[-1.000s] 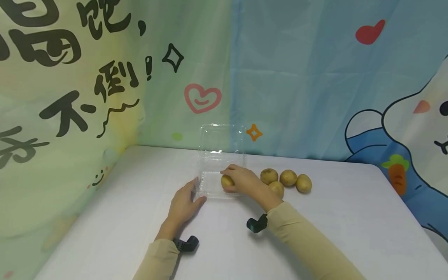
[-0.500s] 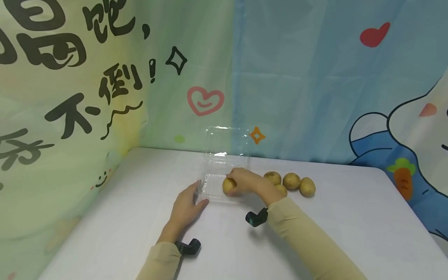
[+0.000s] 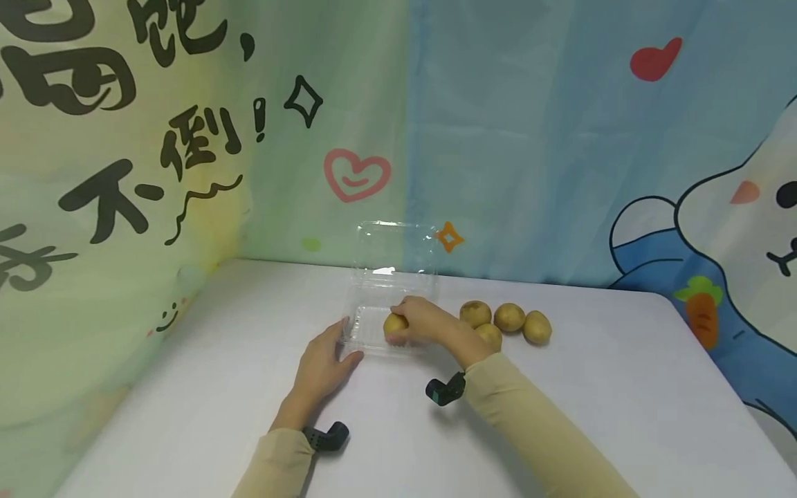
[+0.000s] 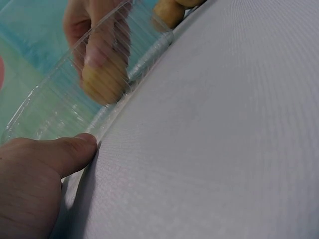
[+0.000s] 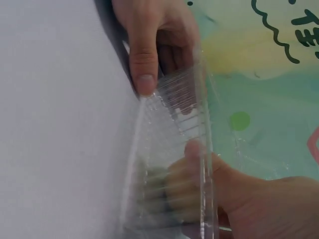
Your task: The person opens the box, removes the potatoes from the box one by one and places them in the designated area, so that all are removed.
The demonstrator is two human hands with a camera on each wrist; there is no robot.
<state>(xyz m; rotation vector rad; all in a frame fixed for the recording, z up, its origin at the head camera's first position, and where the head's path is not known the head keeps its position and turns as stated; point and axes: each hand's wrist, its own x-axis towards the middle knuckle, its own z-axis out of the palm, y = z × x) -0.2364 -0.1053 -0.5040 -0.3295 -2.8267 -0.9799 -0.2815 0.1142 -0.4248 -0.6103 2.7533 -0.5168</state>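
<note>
A clear plastic clamshell container [image 3: 367, 332] lies on the table with its lid [image 3: 396, 249] raised at the back. My right hand [image 3: 423, 321] grips a potato [image 3: 395, 325] down inside the container's base; through the plastic wall in the left wrist view, this potato [image 4: 104, 82] sits low, near the base. At the container's front left corner my left hand [image 3: 320, 370] rests, thumb at the front and fingers along the left side. In the right wrist view the left thumb [image 5: 144, 69] touches that corner. The right hand is blurred and partly behind plastic there.
Several loose potatoes [image 3: 509, 317] lie together to the right of the container, one partly behind the right forearm. A white cloth covers the table [image 3: 598, 401]. A printed curtain [image 3: 529, 173] hangs behind its back edge and on the left.
My right hand, with the potato in its grip, has shifted slightly left within the container. The left hand stays at the corner. The head view has swayed a little.
</note>
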